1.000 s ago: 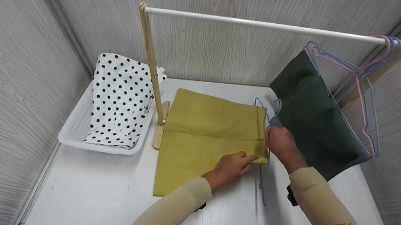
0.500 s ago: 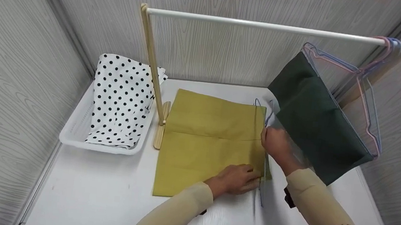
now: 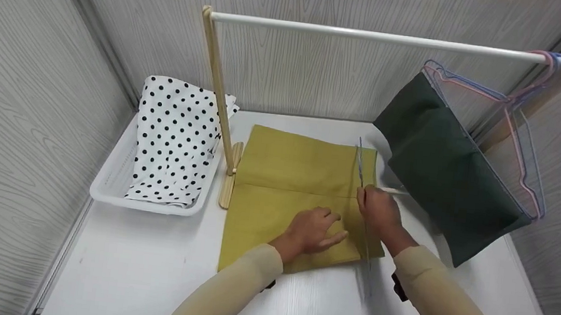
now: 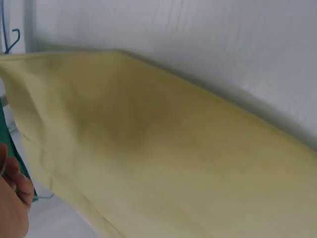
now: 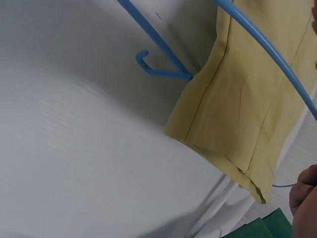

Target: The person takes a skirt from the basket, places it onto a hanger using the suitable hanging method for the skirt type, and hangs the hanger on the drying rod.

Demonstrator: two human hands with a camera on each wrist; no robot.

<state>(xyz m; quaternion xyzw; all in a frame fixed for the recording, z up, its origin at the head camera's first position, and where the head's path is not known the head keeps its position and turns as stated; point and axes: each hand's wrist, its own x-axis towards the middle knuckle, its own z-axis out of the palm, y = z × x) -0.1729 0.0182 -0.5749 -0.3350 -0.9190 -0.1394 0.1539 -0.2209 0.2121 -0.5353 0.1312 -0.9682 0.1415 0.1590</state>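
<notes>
A folded mustard-yellow cloth lies on the white table. My right hand grips a blue wire hanger, seen nearly edge-on, close to the cloth's right end. Part of that end reaches right of the hanger. My left hand is over the cloth's lower part, its fingers spread and holding nothing. In the right wrist view the hanger has one bar over the cloth and a notched corner beside the cloth's edge. The left wrist view shows the cloth large.
A wooden rack with a white rail spans the table. Pink and blue hangers bearing a dark green cloth hang at its right end. A white basket holds a polka-dot cloth at the left.
My left hand has let go of the cloth's lower right corner and drawn back left. My right hand has shifted the hanger slightly left and turned it edge-on. The cloth's right end now lies beyond it.
</notes>
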